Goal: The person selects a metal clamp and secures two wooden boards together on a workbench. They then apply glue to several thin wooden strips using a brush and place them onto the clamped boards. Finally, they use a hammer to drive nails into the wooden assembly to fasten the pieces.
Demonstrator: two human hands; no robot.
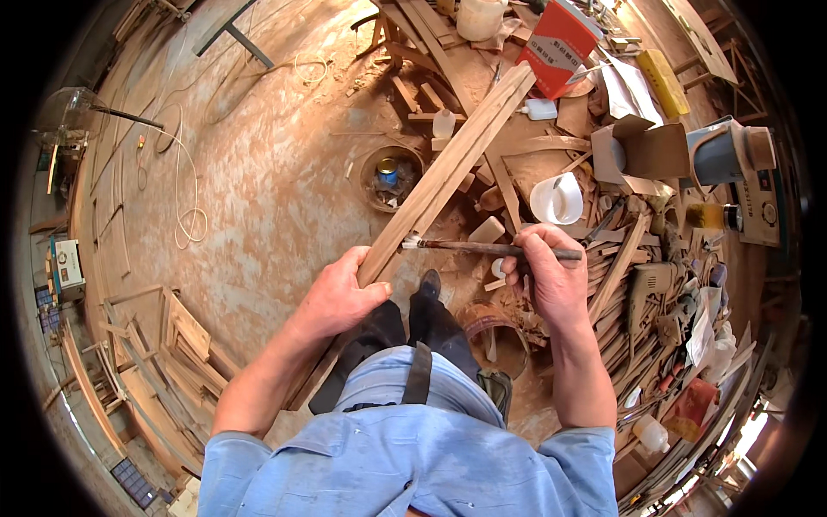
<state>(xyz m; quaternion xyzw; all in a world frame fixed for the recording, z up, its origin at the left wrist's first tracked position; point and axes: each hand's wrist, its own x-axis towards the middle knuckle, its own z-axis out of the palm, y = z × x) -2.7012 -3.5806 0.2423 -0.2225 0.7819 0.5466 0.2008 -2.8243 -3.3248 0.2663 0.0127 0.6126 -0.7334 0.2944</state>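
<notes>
A long wooden plank (457,168) slants from near my legs up to the cluttered bench at the far right. My left hand (343,293) is wrapped round its near part. In my right hand (551,269) I hold a thin paintbrush (469,246) by its dark handle. Its white-coated bristles meet the plank's side edge just beyond my left hand. A white plastic tub (556,200), cut open, stands among wood scraps beyond my right hand.
A round bucket (369,195) with a blue can (388,175) in it stands left of the plank. Another bucket (508,320) is by my right leg. Stacked wood strips (622,276) and a cardboard box (650,153) crowd the right. Cords (183,202) lie on the left floor.
</notes>
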